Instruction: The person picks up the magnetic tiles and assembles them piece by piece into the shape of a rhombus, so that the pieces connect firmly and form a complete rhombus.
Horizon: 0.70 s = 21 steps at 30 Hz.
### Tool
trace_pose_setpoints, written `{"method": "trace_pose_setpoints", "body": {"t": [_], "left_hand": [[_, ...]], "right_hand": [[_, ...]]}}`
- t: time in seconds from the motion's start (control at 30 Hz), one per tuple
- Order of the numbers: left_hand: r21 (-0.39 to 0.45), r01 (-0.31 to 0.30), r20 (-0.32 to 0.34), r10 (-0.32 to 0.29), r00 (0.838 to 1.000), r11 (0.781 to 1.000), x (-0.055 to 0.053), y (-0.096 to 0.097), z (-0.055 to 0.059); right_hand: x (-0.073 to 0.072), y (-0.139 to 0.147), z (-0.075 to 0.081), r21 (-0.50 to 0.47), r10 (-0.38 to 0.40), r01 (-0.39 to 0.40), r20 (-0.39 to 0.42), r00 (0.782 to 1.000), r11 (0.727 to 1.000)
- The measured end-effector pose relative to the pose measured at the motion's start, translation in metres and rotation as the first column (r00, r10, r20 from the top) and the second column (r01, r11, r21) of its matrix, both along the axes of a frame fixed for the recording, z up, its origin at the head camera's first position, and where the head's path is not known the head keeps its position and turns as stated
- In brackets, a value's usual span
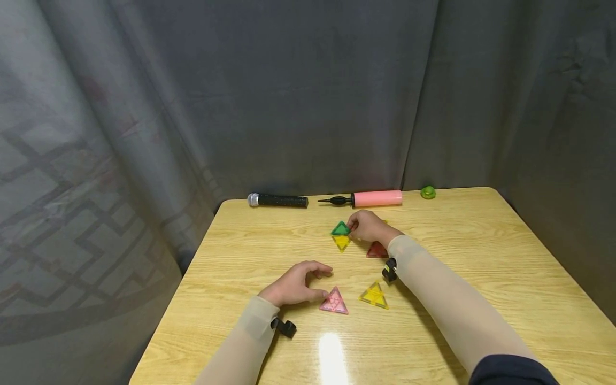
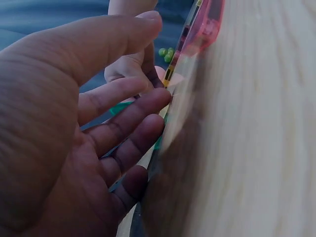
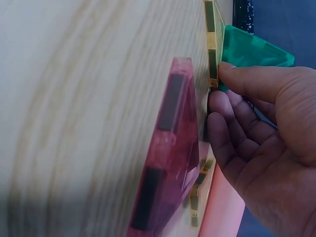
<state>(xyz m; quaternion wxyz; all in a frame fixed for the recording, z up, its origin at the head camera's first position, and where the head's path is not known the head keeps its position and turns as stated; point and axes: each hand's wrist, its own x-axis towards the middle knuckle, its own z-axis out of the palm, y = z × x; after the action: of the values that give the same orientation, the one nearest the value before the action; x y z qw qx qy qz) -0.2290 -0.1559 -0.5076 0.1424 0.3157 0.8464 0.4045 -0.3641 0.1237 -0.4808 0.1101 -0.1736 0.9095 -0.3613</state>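
My right hand (image 1: 369, 226) pinches a green translucent triangle tile (image 1: 340, 229) near its corner. In the right wrist view this green tile (image 3: 254, 49) stands tilted up from the table, against a yellow triangle tile (image 3: 212, 44) that my thumb tip overlaps. From the head view, that yellow tile (image 1: 342, 244) lies point toward me just below the green one. My left hand (image 1: 294, 286) rests low with relaxed fingers and holds nothing. Its thumb tip is right at the left edge of a pink triangle tile (image 1: 334, 302).
Another yellow triangle tile (image 1: 374, 295) lies right of the pink one. A red triangle tile (image 1: 376, 250) is partly hidden by my right wrist. Along the back edge of the table (image 1: 231, 251) are a black microphone (image 1: 283, 201), a pink hand pump (image 1: 377, 198) and a small green object (image 1: 428, 192).
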Motion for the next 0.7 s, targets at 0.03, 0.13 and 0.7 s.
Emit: {"method": "trace_pose_setpoints", "body": {"t": [0.03, 0.13, 0.7], "left_hand": [[-0.001, 0.004, -0.003, -0.004, 1.000, 1.000, 0.0002, 0.0001, 0.0002], [-0.007, 0.017, -0.009, -0.018, 1.000, 1.000, 0.0007, 0.0003, 0.0008], [-0.029, 0.070, -0.056, -0.071, 0.996, 0.997, 0.0000, 0.0010, 0.0028]], "right_hand": [[-0.0004, 0.0006, 0.0003, -0.001, -0.001, 0.001, 0.001, 1.000, 1.000], [-0.0013, 0.0023, 0.0002, -0.008, 0.000, 0.000, 0.007, 1.000, 1.000], [-0.0031, 0.0071, -0.0010, -0.002, -0.026, 0.026, -0.005, 1.000, 1.000]]}}
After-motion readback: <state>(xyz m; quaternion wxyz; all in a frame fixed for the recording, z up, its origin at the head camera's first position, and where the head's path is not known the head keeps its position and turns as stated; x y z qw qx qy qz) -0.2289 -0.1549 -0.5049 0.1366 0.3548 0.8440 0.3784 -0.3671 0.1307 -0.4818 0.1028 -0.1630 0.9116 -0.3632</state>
